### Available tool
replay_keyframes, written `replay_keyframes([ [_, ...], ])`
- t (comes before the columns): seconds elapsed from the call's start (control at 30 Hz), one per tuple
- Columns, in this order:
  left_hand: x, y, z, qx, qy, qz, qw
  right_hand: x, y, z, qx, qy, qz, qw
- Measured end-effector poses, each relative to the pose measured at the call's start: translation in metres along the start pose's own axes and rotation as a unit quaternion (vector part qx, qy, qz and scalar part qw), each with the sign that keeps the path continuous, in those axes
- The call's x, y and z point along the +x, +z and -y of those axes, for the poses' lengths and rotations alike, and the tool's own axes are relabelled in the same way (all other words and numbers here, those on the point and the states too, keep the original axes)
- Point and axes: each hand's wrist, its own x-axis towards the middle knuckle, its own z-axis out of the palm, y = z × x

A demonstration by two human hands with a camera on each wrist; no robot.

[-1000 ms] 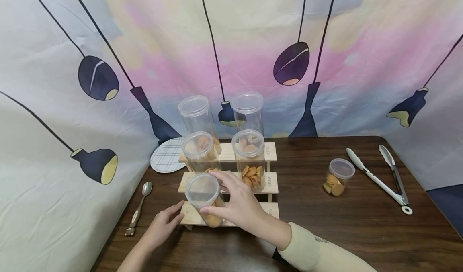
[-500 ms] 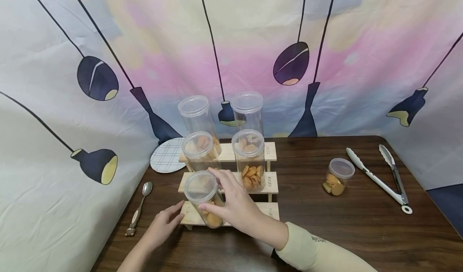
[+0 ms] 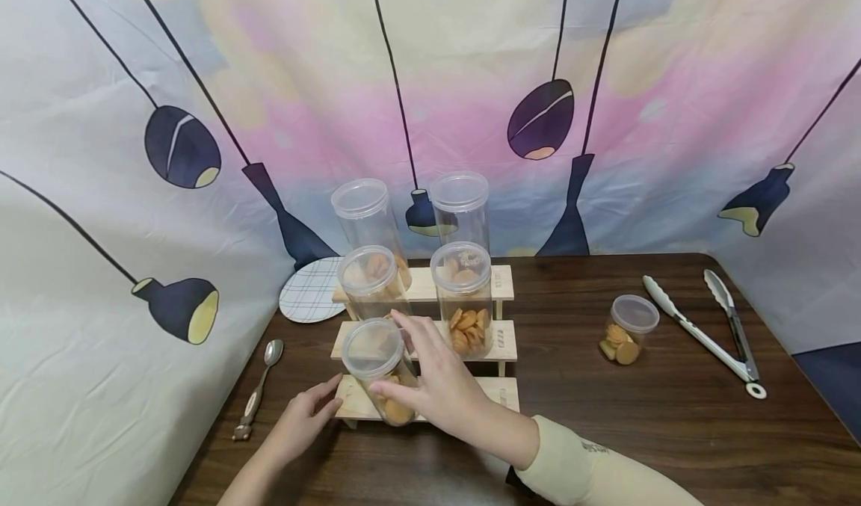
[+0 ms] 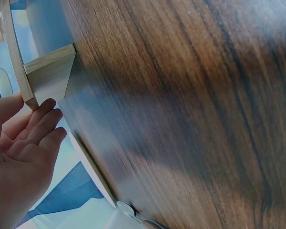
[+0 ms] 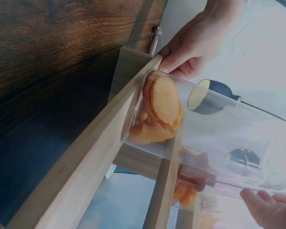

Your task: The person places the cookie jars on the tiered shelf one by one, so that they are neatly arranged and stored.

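My right hand holds a clear lidded jar with its thumb at the near side and fingers at the far side. Round biscuits lie in the jar's bottom. It stands on the left part of the lowest step of a wooden three-step rack. With thumb and fingers on either side of the board, my left hand pinches that step's left end; the left wrist view shows the hand there. Behind stand two jars on the middle step, the right jar holding orange crackers, and two on the top step.
A small lidded jar of biscuits stands right of the rack, with open tongs beyond it. Left of the rack lie a spoon and a round checked mat. A printed cloth hangs behind the table.
The jar in my right hand has shifted slightly, its lid moving a little left and away. The right hand moved slightly with it. My left hand has stayed at the rack's end.
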Motion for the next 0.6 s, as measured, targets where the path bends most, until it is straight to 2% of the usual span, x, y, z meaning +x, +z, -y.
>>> replay_keyframes([
  [0.23,0.000,0.000,0.000,-0.004,-0.002,0.000,1.0000,-0.008,-0.007,0.006,-0.004,-0.010,0.008,1.000],
  [0.37,0.000,0.000,0.000,0.001,-0.001,-0.001,1.0000,-0.013,-0.014,0.012,-0.001,-0.030,0.007,1.000],
  [0.6,0.001,0.001,0.001,0.001,-0.017,0.009,0.9998,-0.028,-0.027,0.026,0.008,-0.051,0.013,0.999],
])
